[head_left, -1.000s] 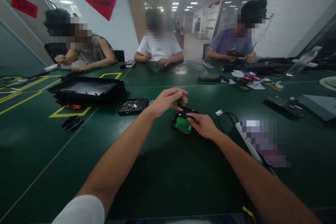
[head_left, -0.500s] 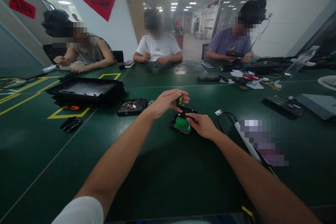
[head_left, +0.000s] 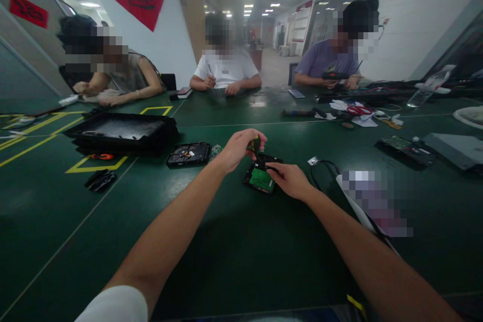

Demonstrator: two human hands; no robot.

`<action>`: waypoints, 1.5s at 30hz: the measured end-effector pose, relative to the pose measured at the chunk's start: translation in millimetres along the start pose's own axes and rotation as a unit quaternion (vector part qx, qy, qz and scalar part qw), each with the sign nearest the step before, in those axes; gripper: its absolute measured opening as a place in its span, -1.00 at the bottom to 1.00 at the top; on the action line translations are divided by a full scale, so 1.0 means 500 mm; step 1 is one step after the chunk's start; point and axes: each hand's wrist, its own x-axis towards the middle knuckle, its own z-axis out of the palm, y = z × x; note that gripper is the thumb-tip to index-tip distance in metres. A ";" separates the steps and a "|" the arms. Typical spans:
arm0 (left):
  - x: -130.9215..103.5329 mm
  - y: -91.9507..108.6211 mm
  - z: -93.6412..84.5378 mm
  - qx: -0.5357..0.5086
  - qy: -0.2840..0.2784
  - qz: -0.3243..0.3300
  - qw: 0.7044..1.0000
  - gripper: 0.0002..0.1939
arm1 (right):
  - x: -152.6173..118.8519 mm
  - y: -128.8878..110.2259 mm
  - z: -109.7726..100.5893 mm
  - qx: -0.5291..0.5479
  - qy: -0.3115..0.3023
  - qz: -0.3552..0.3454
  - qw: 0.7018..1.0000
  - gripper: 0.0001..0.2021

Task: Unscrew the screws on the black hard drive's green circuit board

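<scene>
A black hard drive with a green circuit board point(head_left: 261, 180) lies on the green table in front of me. Over its far left part, my left hand point(head_left: 241, 149) is closed round a yellow and black screwdriver point(head_left: 255, 145), held upright with its tip toward the drive. My right hand point(head_left: 289, 178) is at the drive's right side, fingers pinched together at its edge; what they hold, if anything, is hidden. Left of the drive, a small heap of screws point(head_left: 215, 151) sits beside a second hard drive point(head_left: 188, 154).
Black trays point(head_left: 123, 128) stand at the left, near black pieces point(head_left: 100, 180). To the right are a cable point(head_left: 328, 162), a white-edged device point(head_left: 356, 206), another drive point(head_left: 405, 151) and a grey box point(head_left: 456, 148). Three people sit across the table.
The fingers of my left hand have curled in from a more spread pose and now wrap the screwdriver handle. My right hand has stayed at the drive. The view has shifted slightly.
</scene>
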 end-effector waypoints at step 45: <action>-0.005 0.012 -0.016 -0.001 -0.036 -0.008 0.999 -0.59 | -0.001 0.005 0.000 -0.003 0.005 -0.001 1.000 -0.58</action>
